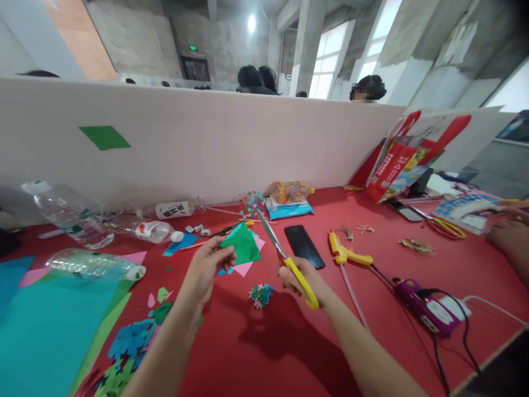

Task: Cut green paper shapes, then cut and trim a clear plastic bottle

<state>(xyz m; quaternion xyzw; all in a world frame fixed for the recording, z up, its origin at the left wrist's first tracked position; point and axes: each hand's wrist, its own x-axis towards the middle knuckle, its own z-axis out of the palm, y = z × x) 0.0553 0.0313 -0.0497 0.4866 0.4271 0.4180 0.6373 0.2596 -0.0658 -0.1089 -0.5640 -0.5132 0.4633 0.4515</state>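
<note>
My left hand [208, 269] pinches a folded green piece of paper [243, 246] and holds it above the red table [264, 342]. My right hand [298, 278] grips yellow-handled scissors [285, 256], fingers through the loops, blades pointing up and left, close to the paper's right edge. Under the green paper lie pink and blue sheets [247, 267]. A small heap of coloured paper cut-outs [260, 294] sits on the table just below my hands.
A black phone [304, 246] and a yellow glue gun [346, 253] lie to the right, with a purple device [425, 305] and cables. Plastic bottles [95, 264] and big teal and green sheets [49, 331] fill the left. A white partition [231, 143] stands behind. Another person's hand [506, 234] is at far right.
</note>
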